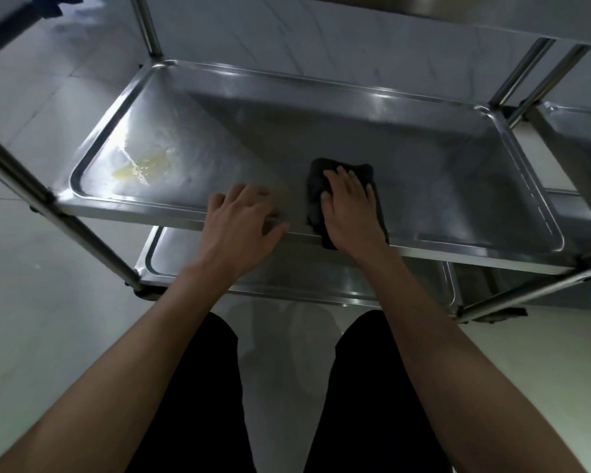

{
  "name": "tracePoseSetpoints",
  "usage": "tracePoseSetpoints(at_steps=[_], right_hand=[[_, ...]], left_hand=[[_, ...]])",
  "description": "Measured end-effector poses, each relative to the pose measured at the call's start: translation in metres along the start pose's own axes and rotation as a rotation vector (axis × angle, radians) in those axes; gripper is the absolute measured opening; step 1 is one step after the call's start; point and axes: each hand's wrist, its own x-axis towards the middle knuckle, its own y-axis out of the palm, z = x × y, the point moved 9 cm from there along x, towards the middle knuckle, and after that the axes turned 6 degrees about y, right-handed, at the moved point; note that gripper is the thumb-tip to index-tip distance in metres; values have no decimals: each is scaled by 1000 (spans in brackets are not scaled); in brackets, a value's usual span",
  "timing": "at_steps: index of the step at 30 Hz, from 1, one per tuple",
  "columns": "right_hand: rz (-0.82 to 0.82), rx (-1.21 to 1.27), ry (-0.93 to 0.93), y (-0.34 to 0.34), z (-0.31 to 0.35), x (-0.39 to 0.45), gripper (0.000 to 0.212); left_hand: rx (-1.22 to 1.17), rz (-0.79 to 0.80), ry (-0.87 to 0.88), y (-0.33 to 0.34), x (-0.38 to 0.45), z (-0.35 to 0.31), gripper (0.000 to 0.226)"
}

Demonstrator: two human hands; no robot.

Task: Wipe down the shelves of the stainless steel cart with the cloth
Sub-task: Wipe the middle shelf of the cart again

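A stainless steel cart's middle shelf (440, 186) fills the view, with a raised rim all round. On its near middle lies a dark cloth (316, 182), and my right hand (350, 208) presses flat on it with straight fingers. Part of the cloth hangs over the shelf's front rim. My left hand (241, 223) rests on the front rim just left of the cloth, fingers spread and relaxed, holding nothing. A yellowish smear (144, 167) sits on the shelf's left part, well away from the cloth.
A lower shelf (321, 278) shows under the front rim. Steel posts stand at the corners: back left (147, 27), front left (65, 220), back right (522, 73). A second steel rack (574, 128) adjoins on the right. My dark-trousered legs stand on pale floor tiles.
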Motion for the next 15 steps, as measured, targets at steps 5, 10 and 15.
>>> tracePoseSetpoints(at_steps=[5,10,15], right_hand=[[44,101,26,1,6,-3,52],[37,-8,-17,7,20,-7,53],[74,-13,-62,21,57,-4,52]], left_hand=[[-23,-35,17,-3,-4,6,38],[-18,-37,2,1,-9,17,43],[-7,-36,1,0,-15,25,41]])
